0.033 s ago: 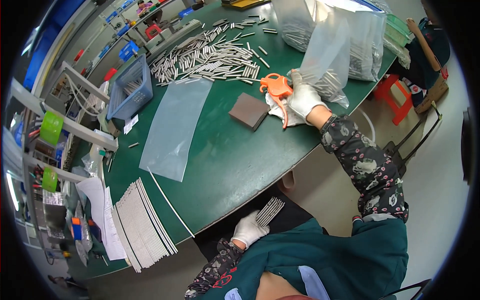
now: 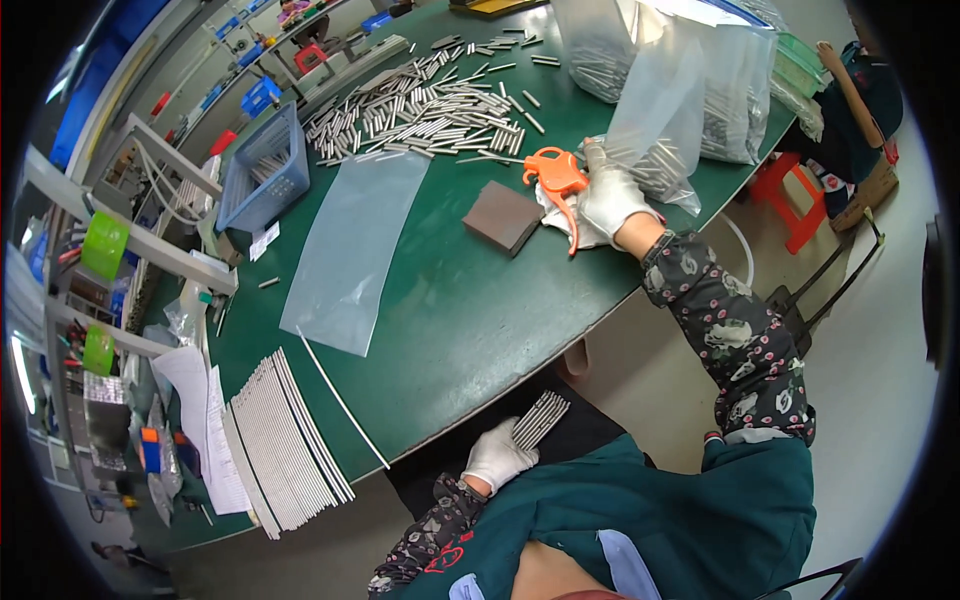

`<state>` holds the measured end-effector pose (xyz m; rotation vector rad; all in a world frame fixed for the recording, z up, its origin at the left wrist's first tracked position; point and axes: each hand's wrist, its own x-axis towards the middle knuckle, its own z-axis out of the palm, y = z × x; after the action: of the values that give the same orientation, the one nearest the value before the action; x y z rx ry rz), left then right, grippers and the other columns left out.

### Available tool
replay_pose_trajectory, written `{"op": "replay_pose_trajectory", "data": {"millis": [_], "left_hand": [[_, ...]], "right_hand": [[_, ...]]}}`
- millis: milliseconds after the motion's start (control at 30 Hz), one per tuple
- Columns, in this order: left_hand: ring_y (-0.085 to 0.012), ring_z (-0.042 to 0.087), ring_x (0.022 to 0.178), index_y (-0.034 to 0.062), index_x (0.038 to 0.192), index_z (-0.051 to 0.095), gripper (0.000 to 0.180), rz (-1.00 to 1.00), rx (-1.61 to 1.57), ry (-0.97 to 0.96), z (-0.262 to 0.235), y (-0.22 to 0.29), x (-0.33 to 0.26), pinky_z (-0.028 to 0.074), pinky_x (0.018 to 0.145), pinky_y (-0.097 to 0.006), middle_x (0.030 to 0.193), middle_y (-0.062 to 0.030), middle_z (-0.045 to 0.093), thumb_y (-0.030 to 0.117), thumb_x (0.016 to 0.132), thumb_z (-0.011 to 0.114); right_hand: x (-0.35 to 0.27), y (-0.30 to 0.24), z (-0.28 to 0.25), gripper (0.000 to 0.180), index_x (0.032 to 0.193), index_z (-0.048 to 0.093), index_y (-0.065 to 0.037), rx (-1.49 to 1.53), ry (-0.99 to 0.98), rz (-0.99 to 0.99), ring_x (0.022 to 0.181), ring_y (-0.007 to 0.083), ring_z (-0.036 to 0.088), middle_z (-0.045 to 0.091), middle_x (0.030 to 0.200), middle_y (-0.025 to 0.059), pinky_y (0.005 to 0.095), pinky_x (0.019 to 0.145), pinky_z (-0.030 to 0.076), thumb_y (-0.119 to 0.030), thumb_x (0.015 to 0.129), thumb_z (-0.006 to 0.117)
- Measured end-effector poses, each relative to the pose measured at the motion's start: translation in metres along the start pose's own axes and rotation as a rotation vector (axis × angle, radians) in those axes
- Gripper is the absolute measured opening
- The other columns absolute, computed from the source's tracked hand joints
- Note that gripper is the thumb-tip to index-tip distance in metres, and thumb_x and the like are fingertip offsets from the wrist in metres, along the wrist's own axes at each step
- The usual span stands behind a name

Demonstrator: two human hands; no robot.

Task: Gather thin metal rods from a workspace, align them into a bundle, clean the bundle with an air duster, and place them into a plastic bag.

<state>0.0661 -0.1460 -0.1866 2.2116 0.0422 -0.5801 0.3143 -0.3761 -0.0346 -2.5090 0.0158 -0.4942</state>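
Note:
My left hand [image 2: 498, 458], in a white glove, is closed round a flat row of several short metal pins [image 2: 541, 420] above my dark lap. My right hand [image 2: 613, 198], also gloved, reaches over the table's right part, its fingers curled between an orange air blow gun [image 2: 556, 176] and a clear bag of metal pins [image 2: 655, 165]. What its fingers hold is hidden. A white cloth [image 2: 588, 232] lies under the gun and hand. Left of the gun sits a brown block [image 2: 501, 217]. An empty-looking flat plastic bag [image 2: 355, 255] lies mid-table.
Loose metal pins [image 2: 425, 110] cover the far table. A blue basket [image 2: 268, 180] stands left; larger bags of pins [image 2: 735, 100] stand far right. Long thin rods [image 2: 285, 445] lie in a row near left, beside papers [image 2: 200, 420]. A red stool [image 2: 785, 200] and another person [image 2: 865, 100] are at right.
The view has shifted very slightly, moving the table's things a little to the right in the picture. Both hands keep their places and hold.

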Motion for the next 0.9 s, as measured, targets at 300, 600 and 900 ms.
{"op": "replay_pose_trajectory", "data": {"millis": [300,600,900], "left_hand": [[-0.0205,0.062,0.071,-0.0031,0.104,0.049,0.047,0.289,-0.241,0.237,-0.031,0.041,-0.030,0.049,0.064,-0.028,0.080,-0.0141,0.062,0.012,0.062,0.064],[-0.0103,0.058,0.080,0.0034,0.103,0.051,0.040,0.684,0.006,0.468,-0.062,0.040,-0.077,0.046,0.072,-0.023,0.092,-0.0039,0.060,0.004,0.065,0.065],[-0.0257,0.055,0.094,0.0105,0.115,0.046,0.060,0.631,-0.083,0.400,-0.046,0.011,-0.095,0.043,0.084,-0.031,0.103,-0.0082,0.057,0.017,0.062,0.071]], "right_hand": [[-0.087,-0.048,-0.068,0.016,0.078,0.057,-0.005,0.265,-0.046,-0.540,0.064,0.0329,0.055,0.055,0.069,0.0152,0.0404,0.066,0.045,-0.016,0.069,0.062],[-0.220,-0.080,-0.010,0.077,0.114,0.043,0.001,0.674,-0.956,-0.381,0.107,0.0297,0.048,0.049,0.115,0.0190,0.0337,0.091,0.038,-0.036,0.054,0.074],[-0.255,-0.122,0.025,0.061,0.105,0.043,-0.005,1.584,-1.281,-0.029,0.106,0.0212,0.048,0.049,0.111,0.0136,0.0363,0.098,0.030,-0.009,0.056,0.078]]}}
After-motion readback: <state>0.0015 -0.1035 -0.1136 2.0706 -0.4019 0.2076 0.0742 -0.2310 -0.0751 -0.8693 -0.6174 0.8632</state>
